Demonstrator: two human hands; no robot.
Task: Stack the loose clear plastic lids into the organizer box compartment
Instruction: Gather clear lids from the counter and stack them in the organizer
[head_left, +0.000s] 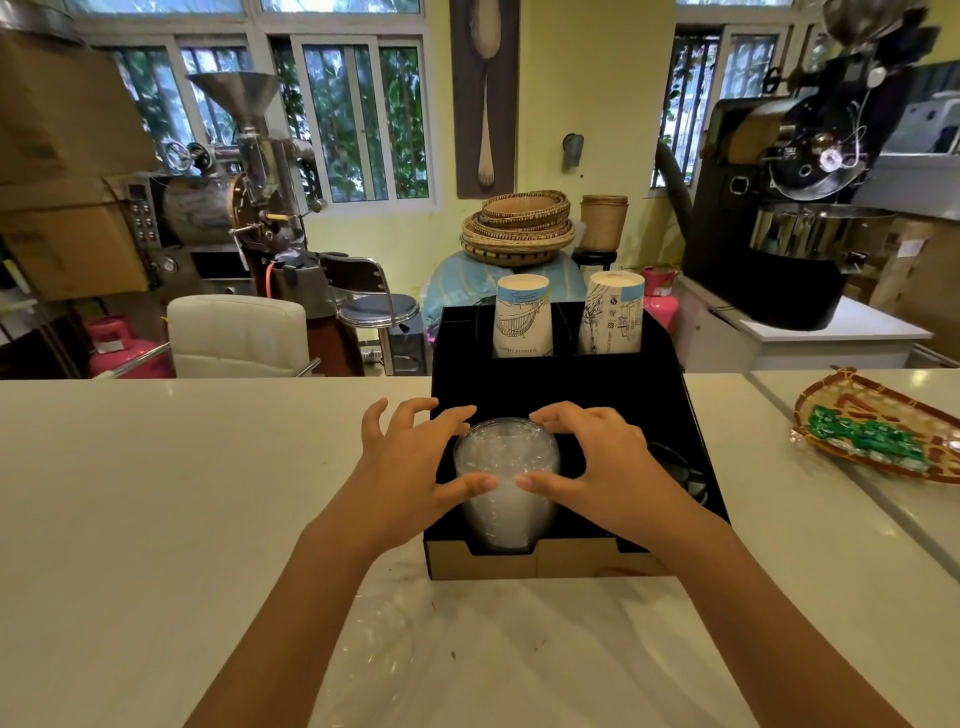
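A black organizer box (675, 415) stands on the white counter straight ahead. In its front left compartment sits a tall stack of clear plastic lids (506, 467). My left hand (410, 467) grips the stack's left side, thumb at the near edge and fingers curled over the far edge. On the stack's right side, my right hand (602, 462) holds it the same way. Both thumbs nearly meet in front of the stack. Dark lids (680, 467) lie in the front right compartment, partly hidden by my right hand.
Two stacks of printed paper cups (522, 317) (613, 314) stand in the box's rear compartments. A crumpled clear plastic wrapper (395, 639) lies on the counter near me. A woven tray with green sweets (878, 431) sits at right. The counter's far edge runs behind the box.
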